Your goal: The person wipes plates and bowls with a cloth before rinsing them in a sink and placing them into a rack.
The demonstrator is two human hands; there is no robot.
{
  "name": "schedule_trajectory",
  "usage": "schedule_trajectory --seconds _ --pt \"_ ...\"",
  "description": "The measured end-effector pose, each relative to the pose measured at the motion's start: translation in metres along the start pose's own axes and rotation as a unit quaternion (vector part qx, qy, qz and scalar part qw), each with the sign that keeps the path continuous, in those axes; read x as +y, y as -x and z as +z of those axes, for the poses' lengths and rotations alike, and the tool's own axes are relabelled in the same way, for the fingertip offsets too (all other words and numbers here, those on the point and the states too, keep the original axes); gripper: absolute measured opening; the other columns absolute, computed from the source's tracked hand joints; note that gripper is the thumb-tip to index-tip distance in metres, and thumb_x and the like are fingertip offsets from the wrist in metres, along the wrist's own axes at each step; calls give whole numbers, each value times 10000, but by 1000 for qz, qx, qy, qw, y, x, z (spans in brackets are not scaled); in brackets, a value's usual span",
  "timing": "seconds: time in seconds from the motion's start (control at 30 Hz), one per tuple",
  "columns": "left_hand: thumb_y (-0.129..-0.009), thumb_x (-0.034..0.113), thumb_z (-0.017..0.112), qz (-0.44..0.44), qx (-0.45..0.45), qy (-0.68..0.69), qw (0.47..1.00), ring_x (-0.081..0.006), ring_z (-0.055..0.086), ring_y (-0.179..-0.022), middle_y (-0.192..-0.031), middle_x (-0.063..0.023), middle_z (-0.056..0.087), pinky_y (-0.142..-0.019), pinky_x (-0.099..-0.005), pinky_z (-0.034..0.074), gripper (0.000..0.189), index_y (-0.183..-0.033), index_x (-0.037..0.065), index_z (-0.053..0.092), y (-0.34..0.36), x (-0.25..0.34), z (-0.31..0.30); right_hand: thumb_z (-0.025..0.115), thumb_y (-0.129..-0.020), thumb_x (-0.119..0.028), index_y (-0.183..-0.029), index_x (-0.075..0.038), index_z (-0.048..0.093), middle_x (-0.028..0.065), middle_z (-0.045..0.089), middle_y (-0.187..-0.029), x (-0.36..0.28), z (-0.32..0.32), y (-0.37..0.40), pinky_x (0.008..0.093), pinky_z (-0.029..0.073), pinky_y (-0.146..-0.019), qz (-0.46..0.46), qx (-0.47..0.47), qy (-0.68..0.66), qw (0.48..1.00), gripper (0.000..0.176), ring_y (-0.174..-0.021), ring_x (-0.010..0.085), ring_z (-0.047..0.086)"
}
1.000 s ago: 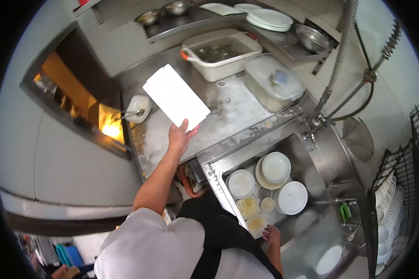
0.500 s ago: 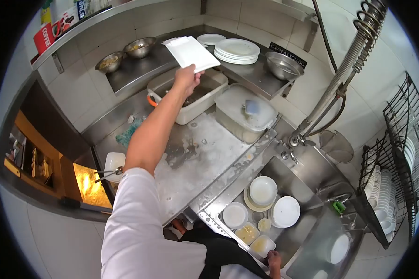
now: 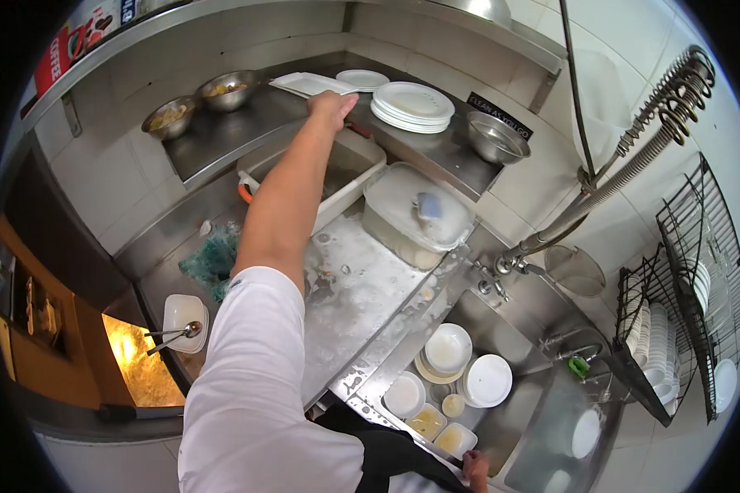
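My left hand reaches to the back shelf, its fingers closed on the near edge of white rectangular plates. They lie nearly flat over the steel shelf. Right of them stands a stack of white oval plates, with smaller white plates behind. Low in the view, my right hand is curled at the front edge of the sink, close to a square dish with yellowish liquid. What its fingers hold, if anything, is hidden.
Below the shelf stand a grey tub and a lidded plastic box. Metal bowls sit at the shelf's left. A spray hose hangs over the sink, with a black dish rack at right.
My left hand has lowered the rectangular plates from a raised, tilted position to nearly flat at the shelf. My right hand stays at the sink's edge. The view has shifted slightly.
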State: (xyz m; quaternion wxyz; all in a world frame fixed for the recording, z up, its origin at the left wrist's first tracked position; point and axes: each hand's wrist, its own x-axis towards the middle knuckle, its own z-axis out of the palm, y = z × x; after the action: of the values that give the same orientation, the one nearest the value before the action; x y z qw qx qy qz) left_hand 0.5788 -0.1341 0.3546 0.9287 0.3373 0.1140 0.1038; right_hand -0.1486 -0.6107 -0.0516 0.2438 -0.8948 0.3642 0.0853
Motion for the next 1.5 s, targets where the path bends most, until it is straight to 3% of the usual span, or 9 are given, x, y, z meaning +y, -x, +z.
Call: schedule_trajectory --seconds 0.17,0.37,0.43,0.57,0.67,0.77,0.87,1.27,1.5 --pt "-948 31 445 15 -113 -93 989 -330 653 -974 -1152 -233 573 -768 -389 598 319 -1239 -99 443 25 -6 -15 602 -801 -316 -969 -26 705 195 696 -932 -3 0 -8 414 508 -824 3 -32 31 999 350 -904 344 668" --pt "-887 108 601 79 -138 -240 958 -186 648 -694 -936 -96 646 -623 -304 546 209 -1071 13 580 155 -80 -170 595 -813 -279 -940 2 704 207 694 -900 -18 -7 -5 409 506 -781 4 -66 30 997 327 -841 328 676" --pt "-883 91 593 45 -77 -286 954 -144 595 -622 -856 -64 629 -583 -273 519 138 -1006 35 617 187 -123 -275 609 -824 -265 -890 13 710 186 702 -860 -19 -3 -4 402 512 -757 29 -25 2 999 303 -799 305 679" --pt "-918 324 604 -78 333 -121 932 -179 585 -675 -860 -56 571 -545 -312 479 265 -1048 112 511 293 -123 -423 616 -831 -237 -885 24 709 170 707 -834 12 9 -28 397 514 -751 9 -36 49 998 282 -789 273 681" --pt "-915 345 599 22 490 50 870 -184 511 -582 -823 -73 538 -485 -333 433 318 -1101 107 499 314 -91 -495 616 -835 -217 -912 30 705 160 711 -842 42 18 -51 391 515 -752 -10 -109 -24 994 274 -799 265 684" --pt "-868 203 642 226 464 -87 852 -196 499 -519 -790 -84 557 -400 -320 397 411 -1213 92 448 315 -34 -495 613 -840 -225 -945 21 704 159 712 -846 41 31 -60 375 516 -755 -31 -130 73 988 282 -815 262 687" --pt "-826 57 589 206 517 -172 813 -218 552 -530 -851 -118 596 -395 -324 429 483 -1272 79 405 278 -30 -577 601 -858 -214 -970 37 692 157 711 -858 3 22 -55 356 514 -755 -60 -169 41 983 289 -814 248 682" --pt "-779 -4 543 77 354 -308 880 -207 610 -546 -891 -153 620 -416 -310 494 367 -1137 -1 465 316 -88 -506 582 -893 -185 -1057 70 641 159 688 -900 -39 17 -36 328 526 -672 -29 -182 -107 977 309 -755 222 654" --pt "-907 285 639 -28 267 -367 891 -179 635 -633 -922 -122 629 -451 -275 487 367 -1126 15 520 352 -151 -406 579 -912 -194 -1103 68 626 180 678 -942 -34 12 -28 326 537 -696 73 -142 -239 958 328 -781 229 660"
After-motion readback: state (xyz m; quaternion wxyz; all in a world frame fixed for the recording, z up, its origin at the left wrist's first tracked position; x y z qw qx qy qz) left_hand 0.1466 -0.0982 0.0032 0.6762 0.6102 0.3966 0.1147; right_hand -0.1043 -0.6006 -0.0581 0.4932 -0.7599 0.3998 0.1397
